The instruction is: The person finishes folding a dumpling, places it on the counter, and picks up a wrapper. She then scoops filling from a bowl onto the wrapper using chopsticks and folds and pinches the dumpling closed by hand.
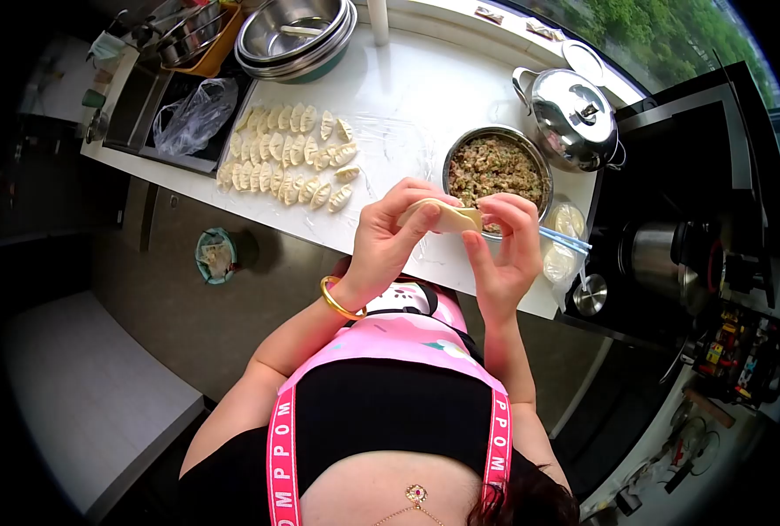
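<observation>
Left hand [390, 228], head view: narrow grip, one end of a folded dough wrapper [447, 218] pinched between thumb and fingers. Right hand [508, 241]: thumb and fingertips drawn close on the other end. Wrapper held up off the tabletop [381, 83], just this side of the steel bowl [448, 167] of filling [499, 165]. Fingers cover much of it; can't tell whether any filling sits inside. Judgement on technique: keep the edges clean, press from the middle outward, ease out air, make small even pleats like those on the dumplings [287, 149] at left. Light pressure; thin dough may tear.
</observation>
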A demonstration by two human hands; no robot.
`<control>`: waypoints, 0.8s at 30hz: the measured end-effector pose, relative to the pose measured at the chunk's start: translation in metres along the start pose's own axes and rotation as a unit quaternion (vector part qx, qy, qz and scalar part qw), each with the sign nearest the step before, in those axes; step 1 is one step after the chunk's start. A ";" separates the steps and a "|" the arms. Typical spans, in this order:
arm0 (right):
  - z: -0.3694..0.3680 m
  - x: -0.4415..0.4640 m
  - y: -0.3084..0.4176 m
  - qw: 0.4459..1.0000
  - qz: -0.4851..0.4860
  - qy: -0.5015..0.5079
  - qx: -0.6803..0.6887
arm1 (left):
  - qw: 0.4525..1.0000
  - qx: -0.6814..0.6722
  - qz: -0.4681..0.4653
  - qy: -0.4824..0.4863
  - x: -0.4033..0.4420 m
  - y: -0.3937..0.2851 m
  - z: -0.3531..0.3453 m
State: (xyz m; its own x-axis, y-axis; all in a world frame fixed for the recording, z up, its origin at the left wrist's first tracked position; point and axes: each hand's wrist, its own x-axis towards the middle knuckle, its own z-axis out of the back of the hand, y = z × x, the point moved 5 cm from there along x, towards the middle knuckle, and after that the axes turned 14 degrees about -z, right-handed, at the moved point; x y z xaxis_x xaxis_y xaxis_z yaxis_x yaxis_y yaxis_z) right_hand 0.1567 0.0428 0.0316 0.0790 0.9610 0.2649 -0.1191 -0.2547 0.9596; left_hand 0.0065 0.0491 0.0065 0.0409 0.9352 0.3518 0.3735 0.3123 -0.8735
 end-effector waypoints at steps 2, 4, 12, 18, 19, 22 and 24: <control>-0.003 0.001 -0.006 0.995 -0.082 0.002 0.052 | 0.998 0.053 -0.013 0.000 0.000 0.000 -0.002; -0.007 0.000 -0.007 0.996 -0.076 0.006 0.044 | 0.998 0.058 -0.012 -0.011 -0.001 -0.005 -0.004; -0.011 0.001 -0.009 0.994 -0.096 -0.009 0.057 | 0.989 0.134 -0.045 -0.042 0.003 -0.013 0.005; -0.013 -0.002 -0.015 0.995 -0.091 0.007 0.039 | 0.956 0.274 -0.100 0.037 0.008 -0.022 0.010; -0.013 -0.002 -0.016 0.993 -0.102 -0.008 0.053 | 0.946 0.300 -0.119 0.045 0.009 -0.022 0.009; -0.013 0.002 -0.012 0.995 -0.090 -0.009 0.029 | 0.927 0.339 -0.147 0.060 0.009 -0.023 0.010; -0.014 0.004 -0.010 0.998 -0.066 0.004 -0.010 | 0.920 0.352 -0.158 0.065 0.010 -0.023 0.009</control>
State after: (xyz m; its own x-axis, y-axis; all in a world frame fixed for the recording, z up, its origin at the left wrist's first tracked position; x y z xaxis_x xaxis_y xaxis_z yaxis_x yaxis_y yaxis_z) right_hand 0.1443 0.0505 0.0216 0.0865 0.9871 0.1347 -0.1275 -0.1231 0.9842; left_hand -0.0096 0.0527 0.0272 0.1614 0.7654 0.6229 -0.3049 0.6390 -0.7062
